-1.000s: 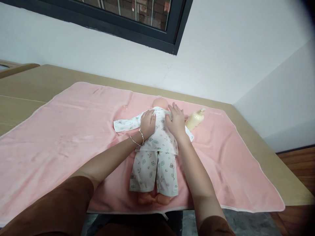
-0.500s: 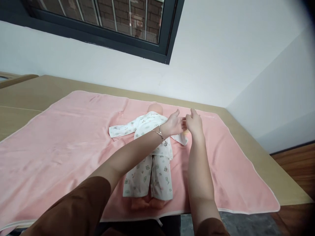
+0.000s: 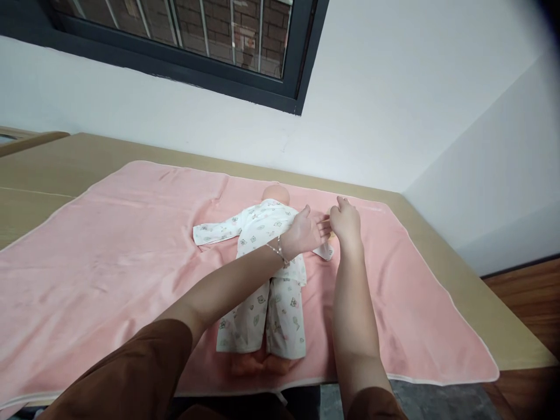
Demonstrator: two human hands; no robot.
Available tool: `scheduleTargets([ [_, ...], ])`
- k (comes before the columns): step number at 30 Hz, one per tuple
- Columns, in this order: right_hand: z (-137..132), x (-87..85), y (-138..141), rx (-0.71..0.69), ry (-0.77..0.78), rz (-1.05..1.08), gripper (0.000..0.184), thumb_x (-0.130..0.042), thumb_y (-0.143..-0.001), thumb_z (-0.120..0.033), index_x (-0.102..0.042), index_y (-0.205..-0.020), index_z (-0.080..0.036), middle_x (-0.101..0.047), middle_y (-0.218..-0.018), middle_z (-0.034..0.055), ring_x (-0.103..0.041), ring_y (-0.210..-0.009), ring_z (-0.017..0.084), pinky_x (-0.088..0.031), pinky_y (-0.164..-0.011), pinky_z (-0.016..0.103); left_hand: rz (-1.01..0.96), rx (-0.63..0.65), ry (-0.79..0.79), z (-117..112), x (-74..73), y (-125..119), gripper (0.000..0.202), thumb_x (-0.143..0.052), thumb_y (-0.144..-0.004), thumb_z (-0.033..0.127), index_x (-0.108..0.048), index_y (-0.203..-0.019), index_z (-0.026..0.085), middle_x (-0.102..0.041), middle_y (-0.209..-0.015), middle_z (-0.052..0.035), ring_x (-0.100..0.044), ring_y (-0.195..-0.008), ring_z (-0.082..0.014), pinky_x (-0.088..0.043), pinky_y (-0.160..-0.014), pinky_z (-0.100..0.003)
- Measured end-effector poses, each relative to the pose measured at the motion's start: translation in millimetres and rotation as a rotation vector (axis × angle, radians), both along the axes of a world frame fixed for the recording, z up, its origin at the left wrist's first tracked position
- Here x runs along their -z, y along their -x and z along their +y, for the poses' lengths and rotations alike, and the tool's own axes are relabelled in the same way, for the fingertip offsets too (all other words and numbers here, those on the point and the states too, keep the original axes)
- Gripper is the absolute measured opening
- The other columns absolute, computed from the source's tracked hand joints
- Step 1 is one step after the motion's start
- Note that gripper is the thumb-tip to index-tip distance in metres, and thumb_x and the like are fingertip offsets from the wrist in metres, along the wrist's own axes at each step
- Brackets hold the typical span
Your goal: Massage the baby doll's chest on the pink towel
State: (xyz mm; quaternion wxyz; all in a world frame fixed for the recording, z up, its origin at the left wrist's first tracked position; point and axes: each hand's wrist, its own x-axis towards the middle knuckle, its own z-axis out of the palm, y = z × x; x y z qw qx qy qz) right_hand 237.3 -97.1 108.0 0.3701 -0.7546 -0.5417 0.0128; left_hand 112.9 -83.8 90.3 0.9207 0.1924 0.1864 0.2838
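Head view: a doll [image 3: 262, 233] in white printed pyjamas lies face down in the middle of a pink blanket [image 3: 109, 245] spread over a wooden worktop [image 3: 52, 157]; its head points toward the wall and its bare feet toward the near edge. One doll sleeve stretches flat to the person's left; the other sleeve [image 3: 324, 251] runs to the right, under the hands. The left hand [image 3: 301, 233], with a thin bracelet [image 3: 276, 251] at the wrist, reaches across the doll's back, palm open and fingers apart, tips aimed at the other hand. The right hand [image 3: 346, 221] hovers just beside it over the blanket, seen from the back with fingers curled down; I cannot tell whether it grips anything, though a pale yellow sliver shows between the two hands. Brown sleeves [image 3: 131, 373] cover both upper arms; a dark-framed window [image 3: 245, 35] sits in the white wall [image 3: 394, 105] behind; wooden floor [image 3: 525, 291] shows at the right.
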Motion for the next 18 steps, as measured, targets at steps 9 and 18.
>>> scheduleTargets([
  [9, -24, -16.9, 12, -0.093, -0.367, 0.364, 0.047, -0.048, -0.086, -0.032, -0.062, -0.129, -0.017, -0.065, -0.133, 0.0120, -0.060, -0.126, 0.025, -0.045, -0.109, 0.049, 0.085, 0.149, -0.107, -33, -4.1, 76, 0.075, -0.024, -0.094, 0.058, -0.044, -0.145, 0.006, -0.048, -0.149, -0.0215, -0.045, -0.141, -0.0278, -0.044, -0.110, -0.042],
  [18, -65, -32.9, 93, -0.444, -0.271, -0.030, 0.055, -0.041, -0.099, -0.045, -0.035, -0.152, -0.032, -0.035, -0.160, 0.0045, -0.030, -0.149, 0.027, -0.014, -0.122, 0.063, 0.091, -0.088, -0.175, -27, -60.8, 132, 0.063, -0.022, -0.097, 0.048, -0.049, -0.140, 0.011, -0.056, -0.142, -0.0162, -0.052, -0.136, -0.0247, -0.040, -0.116, -0.041],
])
